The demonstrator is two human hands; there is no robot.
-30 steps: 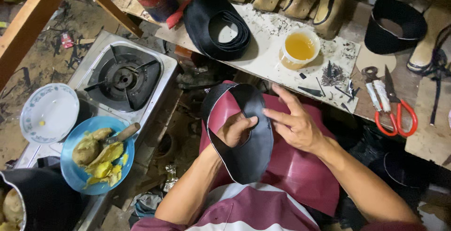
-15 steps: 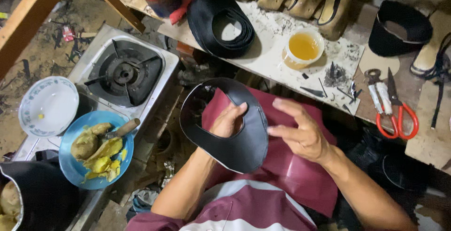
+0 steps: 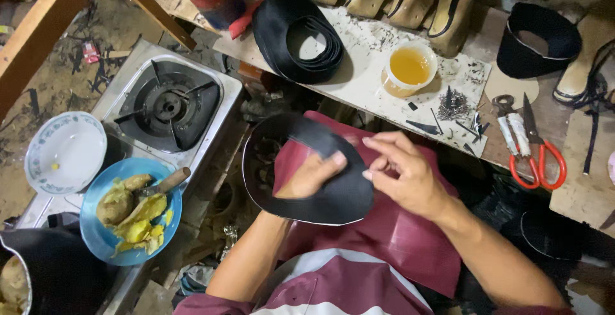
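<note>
Over my lap, my left hand point(image 3: 312, 175) grips a black curved shoe-upper piece point(image 3: 327, 196), its loop reaching out to the left. My right hand point(image 3: 403, 171) hovers just to the right of the piece, fingers bent and pointing left toward the left thumb, holding nothing that I can see. Under both hands lies a maroon sheet point(image 3: 391, 238) draped across my lap.
On the white bench ahead sit a stack of black uppers point(image 3: 301, 36), a cup of yellow glue point(image 3: 410, 68), small nails point(image 3: 453, 105) and red-handled scissors point(image 3: 538, 155). A gas stove point(image 3: 168, 107), a white bowl point(image 3: 64, 151) and a blue plate of food point(image 3: 131, 215) stand at left.
The black piece has turned and swung left, its loop opening toward the stove. My right hand has lifted off it and drawn slightly right.
</note>
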